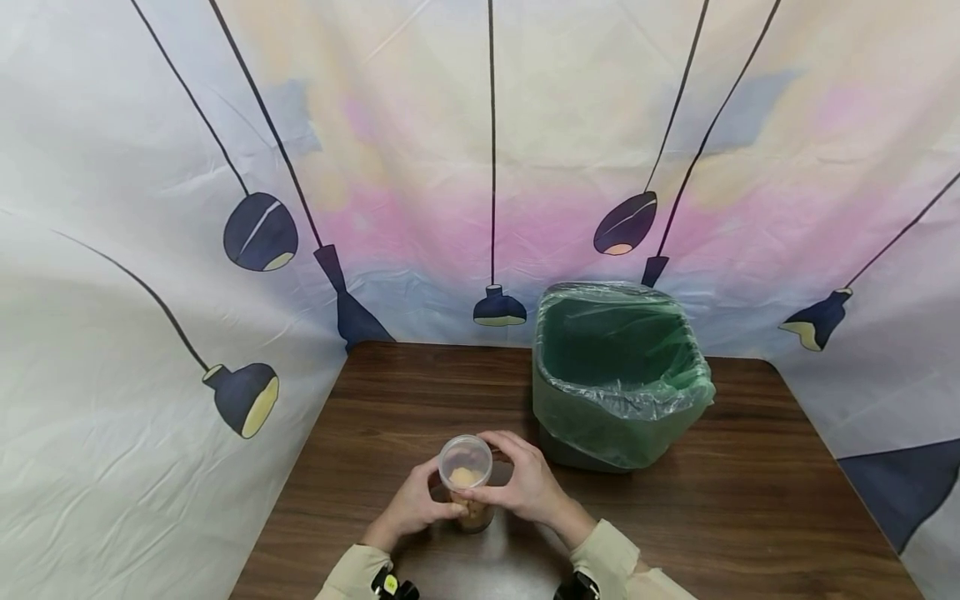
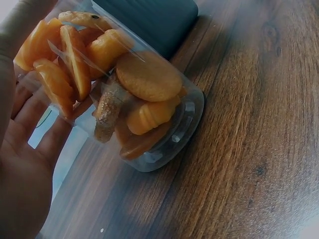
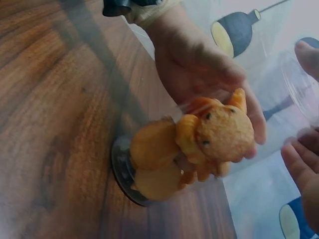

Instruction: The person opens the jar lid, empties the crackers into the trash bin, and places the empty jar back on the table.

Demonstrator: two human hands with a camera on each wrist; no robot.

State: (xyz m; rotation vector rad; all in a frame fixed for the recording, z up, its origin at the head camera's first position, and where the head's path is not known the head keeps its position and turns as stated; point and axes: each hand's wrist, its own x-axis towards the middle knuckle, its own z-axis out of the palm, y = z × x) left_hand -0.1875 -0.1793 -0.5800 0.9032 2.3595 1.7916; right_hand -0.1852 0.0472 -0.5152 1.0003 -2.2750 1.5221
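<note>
A clear plastic jar (image 1: 476, 518) partly filled with biscuits stands upright on the table in front of me. My left hand (image 1: 411, 502) holds it around the side, thumb at the front. At the jar's round translucent top (image 1: 466, 455), my right hand (image 1: 529, 483) grips the rim, with the thumb in front and fingers behind. Round and ridged golden biscuits (image 2: 149, 77) fill the lower jar in the left wrist view, some of them speckled. In the right wrist view, left-hand fingers wrap behind the biscuits (image 3: 224, 132), while the right hand shows at the right edge.
Behind the jar and to the right stands a green bin (image 1: 592, 417) lined with a clear plastic bag. The brown wooden table (image 1: 420, 383) meets a fabric backdrop (image 1: 420, 208) printed with hanging lamps.
</note>
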